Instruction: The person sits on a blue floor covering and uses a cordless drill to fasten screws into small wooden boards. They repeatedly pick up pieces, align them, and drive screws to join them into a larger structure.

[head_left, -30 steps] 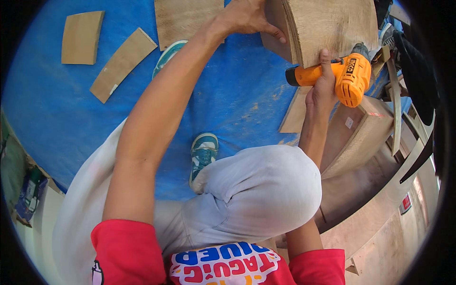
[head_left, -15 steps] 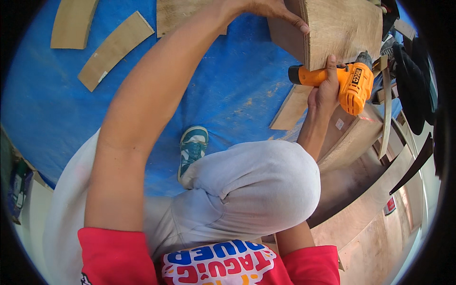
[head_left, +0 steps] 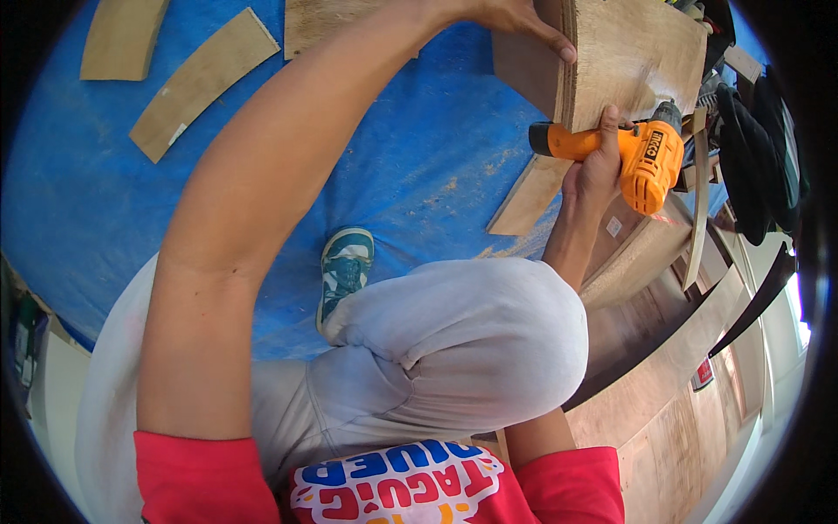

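Clasps orange cordless drill (head_left: 653,166) in right hand (head_left: 594,173), between thumb (head_left: 609,129) and hidden fingers; aims long axis forward, slightly rightward.

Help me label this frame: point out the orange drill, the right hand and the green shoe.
Orange drill (head_left: 651,166), head view, on its motor housing.
Right hand (head_left: 597,169), head view, middle of the hand.
Green shoe (head_left: 345,273), head view, on its upper.
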